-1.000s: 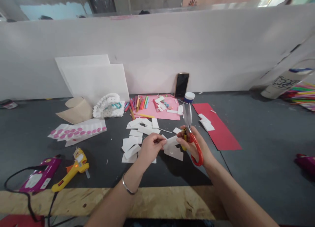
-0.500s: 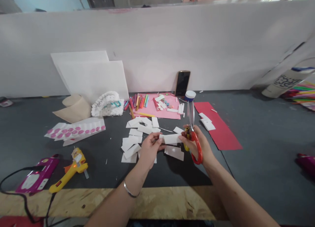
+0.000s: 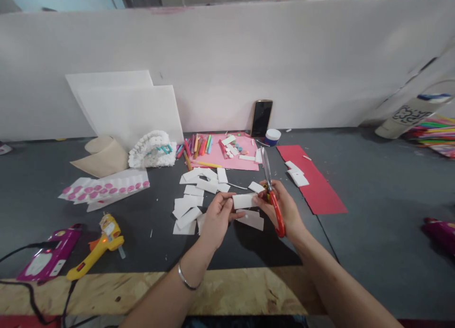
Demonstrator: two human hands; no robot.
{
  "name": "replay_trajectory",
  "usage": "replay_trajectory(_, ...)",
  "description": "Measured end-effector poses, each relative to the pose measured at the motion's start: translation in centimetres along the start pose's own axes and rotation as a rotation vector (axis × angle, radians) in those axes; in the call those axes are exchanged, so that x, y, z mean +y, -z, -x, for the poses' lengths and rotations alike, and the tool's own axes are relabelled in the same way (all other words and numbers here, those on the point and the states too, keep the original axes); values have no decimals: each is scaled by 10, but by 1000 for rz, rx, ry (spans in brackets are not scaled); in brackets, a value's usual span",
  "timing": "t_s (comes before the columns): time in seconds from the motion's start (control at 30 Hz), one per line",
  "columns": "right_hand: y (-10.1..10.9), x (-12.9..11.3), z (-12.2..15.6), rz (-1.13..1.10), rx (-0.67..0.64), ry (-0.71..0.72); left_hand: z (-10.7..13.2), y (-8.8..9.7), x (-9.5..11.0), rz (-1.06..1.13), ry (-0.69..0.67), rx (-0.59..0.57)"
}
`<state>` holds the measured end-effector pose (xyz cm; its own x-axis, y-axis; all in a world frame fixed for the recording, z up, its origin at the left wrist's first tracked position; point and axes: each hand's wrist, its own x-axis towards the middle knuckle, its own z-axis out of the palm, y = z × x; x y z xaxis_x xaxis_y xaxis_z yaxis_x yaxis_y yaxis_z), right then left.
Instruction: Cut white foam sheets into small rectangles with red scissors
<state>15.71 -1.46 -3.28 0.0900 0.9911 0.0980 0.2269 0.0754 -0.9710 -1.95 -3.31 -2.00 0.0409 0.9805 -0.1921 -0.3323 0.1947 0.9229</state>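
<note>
My left hand (image 3: pixel 217 219) pinches the left end of a small white foam strip (image 3: pixel 243 201) held above the dark table. My right hand (image 3: pixel 284 208) grips red-handled scissors (image 3: pixel 271 195), blades pointing up and away, and its fingertips touch the strip's right end. Several cut white foam pieces (image 3: pixel 194 195) lie scattered on the table under and left of my hands. Another white piece (image 3: pixel 250 220) lies just below the strip.
A yellow glue gun (image 3: pixel 95 247) and a magenta case (image 3: pixel 46 258) sit front left. Pink-dotted strips (image 3: pixel 106 186), white boards (image 3: pixel 128 110), crayons (image 3: pixel 197 148) on pink paper, a phone (image 3: pixel 261 118), a red sheet (image 3: pixel 313 178) and a wooden table edge (image 3: pixel 220 290) surround my hands.
The foam strip has turned level between both hands, and the scissors' blades have tilted a little to the left. The camera has shifted slightly.
</note>
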Motion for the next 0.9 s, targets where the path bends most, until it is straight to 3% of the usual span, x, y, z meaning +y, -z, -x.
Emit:
replay_trajectory(0.47,0,-12,1,-108,1,25,-3,5,1,23,-37,43)
replay_trajectory(0.73,5,-19,3,-224,-120,-88,-1,3,2,68,-70,63)
replay_trajectory(0.9,6,-21,3,-239,-99,-80,3,0,6,45,-94,27)
